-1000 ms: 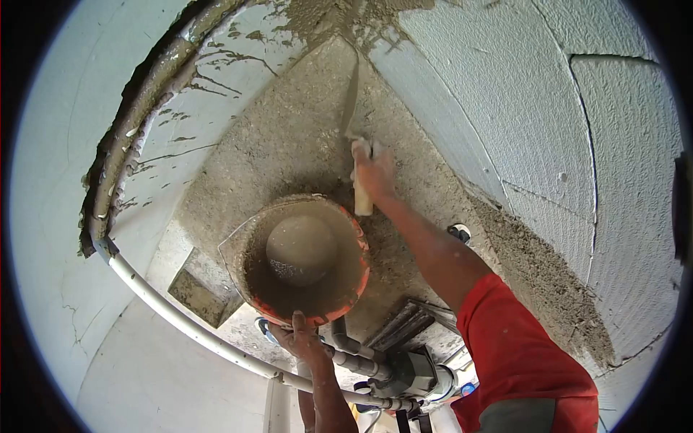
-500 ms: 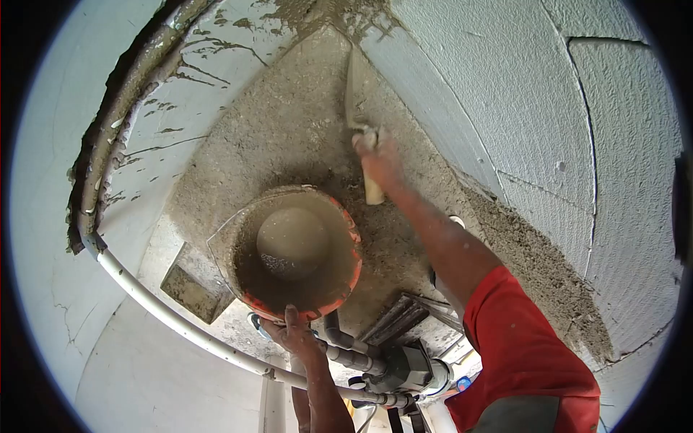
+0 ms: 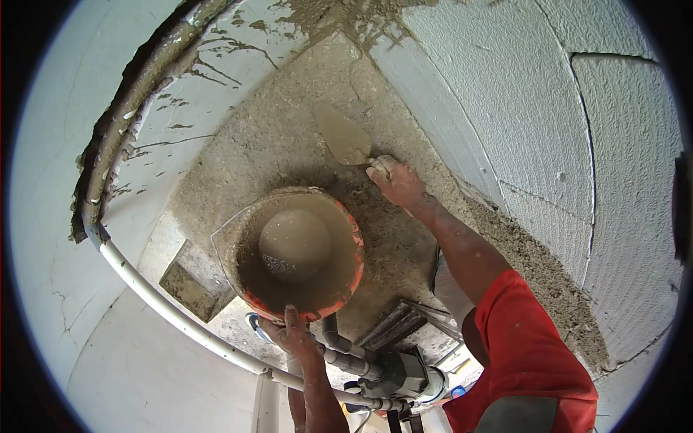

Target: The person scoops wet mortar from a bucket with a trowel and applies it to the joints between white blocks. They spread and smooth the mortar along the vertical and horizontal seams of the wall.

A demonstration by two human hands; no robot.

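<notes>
My right hand (image 3: 397, 182) is closed round the handle of a trowel (image 3: 343, 135), whose flat blade lies over the rough floor in front of the corner, up and left of the hand. My left hand (image 3: 294, 334) grips the near rim of an orange bucket (image 3: 351, 283), with the thumb showing over the edge. Wet grey mix (image 3: 295, 244) coats the bucket and forms a pale round patch inside it. A wire handle hangs at the bucket's left side.
A white pipe (image 3: 180, 317) curves along the left wall to grey fittings (image 3: 393, 375) at the bottom. A square recess (image 3: 193, 283) is left of the bucket. Pale block wall (image 3: 520, 108) rises at the right. Wet mortar (image 3: 339, 16) marks the far corner.
The trowel has turned from edge-on by the corner to blade flat, nearer the bucket. My right hand has moved slightly right and closer to me. My left hand still holds the rim.
</notes>
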